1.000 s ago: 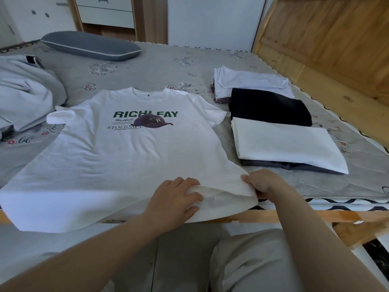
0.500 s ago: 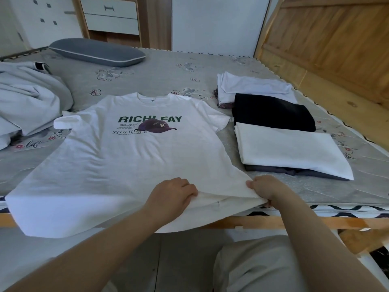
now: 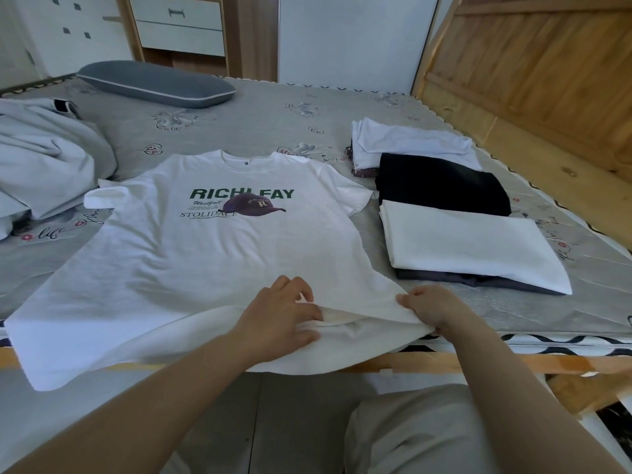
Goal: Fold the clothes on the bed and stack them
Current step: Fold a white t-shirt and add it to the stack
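Two bare hands work the near hem of a white printed T-shirt (image 3: 212,254) spread face-up on the grey patterned mattress (image 3: 260,128), collar away from the viewer, hem overhanging the wooden bed edge (image 3: 513,366); the left hand (image 3: 280,316) holds a lifted fold of hem with curled fingers; the right hand (image 3: 427,307) pinches the hem's right corner; just to the shirt's right lie folded garments: a white folded piece (image 3: 472,244) on a dark one, a black folded piece (image 3: 441,188) behind it, a white stack (image 3: 410,142) farthest; unfolded grey clothing (image 3: 44,162) lies heaped at left; a grey pillow (image 3: 154,83) rests at the far side.
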